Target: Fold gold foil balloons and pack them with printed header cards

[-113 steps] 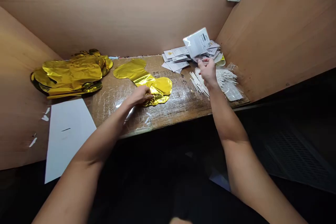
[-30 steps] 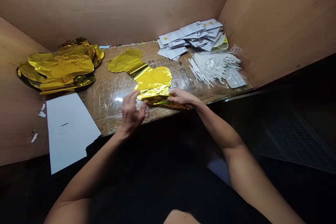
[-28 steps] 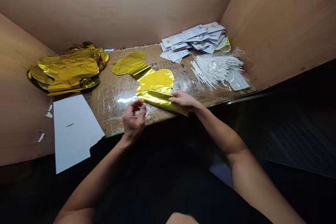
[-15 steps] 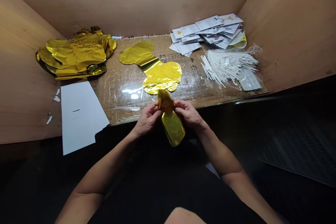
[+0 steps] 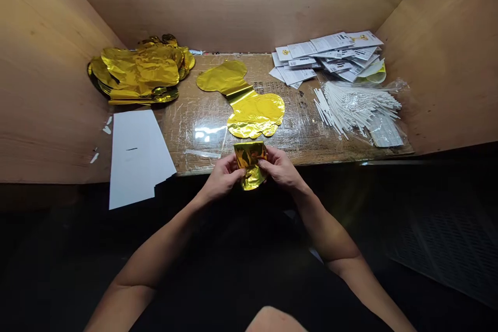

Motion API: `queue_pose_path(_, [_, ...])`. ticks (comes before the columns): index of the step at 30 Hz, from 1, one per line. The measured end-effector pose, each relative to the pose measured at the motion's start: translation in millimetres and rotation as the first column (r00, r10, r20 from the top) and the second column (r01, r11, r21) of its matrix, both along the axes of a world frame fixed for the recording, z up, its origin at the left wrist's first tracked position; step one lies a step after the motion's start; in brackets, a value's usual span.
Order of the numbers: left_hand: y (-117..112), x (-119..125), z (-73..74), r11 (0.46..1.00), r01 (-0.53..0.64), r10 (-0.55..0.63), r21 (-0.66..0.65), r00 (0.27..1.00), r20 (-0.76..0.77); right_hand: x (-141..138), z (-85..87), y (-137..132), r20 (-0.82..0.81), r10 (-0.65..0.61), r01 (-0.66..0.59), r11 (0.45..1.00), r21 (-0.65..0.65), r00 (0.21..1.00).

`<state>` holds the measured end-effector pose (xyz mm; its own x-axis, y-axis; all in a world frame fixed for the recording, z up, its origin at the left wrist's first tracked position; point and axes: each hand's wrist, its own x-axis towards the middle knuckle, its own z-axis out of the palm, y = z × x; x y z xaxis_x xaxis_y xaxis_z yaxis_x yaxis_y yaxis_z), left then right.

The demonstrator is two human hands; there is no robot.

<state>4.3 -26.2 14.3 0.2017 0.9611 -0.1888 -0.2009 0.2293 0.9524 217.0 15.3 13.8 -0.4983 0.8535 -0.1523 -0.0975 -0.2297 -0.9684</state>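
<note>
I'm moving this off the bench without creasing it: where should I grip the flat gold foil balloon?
Pinch the narrow waist of the balloon from the near side. It lies flat and the waist is its slimmest part, with a rounded lobe to either side, so it should lift balanced.

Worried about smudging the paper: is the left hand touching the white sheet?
Apart: in the head view the left hand grips folded gold foil, well clear of the white sheet.

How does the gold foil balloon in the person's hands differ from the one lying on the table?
The folded gold foil balloon is compact, held by the left hand and right hand; the flat gold foil balloon lies spread out on the table, untouched. Both are shiny gold foil.
</note>
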Motion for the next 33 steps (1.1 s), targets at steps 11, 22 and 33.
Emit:
queue_pose_path(11, [-8.2,-32.5,13.3,0.818,0.323,-0.026,0.475,0.846,-0.532,-10.0,49.4,29.2,0.54,0.378,-0.578,0.773,0.263,0.752])
queue_pose_path(22, [-8.3,-265.3,-13.7,0.759,-0.593,0.25,0.27,-0.118,-0.961,-15.9,14.9,20.9,0.437,0.301,-0.427,0.876,0.224,0.848])
queue_pose_path(33, [-25.7,-174.6,14.6,0.434,-0.81,0.899,0.394,0.416,-0.135,-72.5,17.5,6.4,0.052,0.095,-0.105,0.967,0.234,0.994])
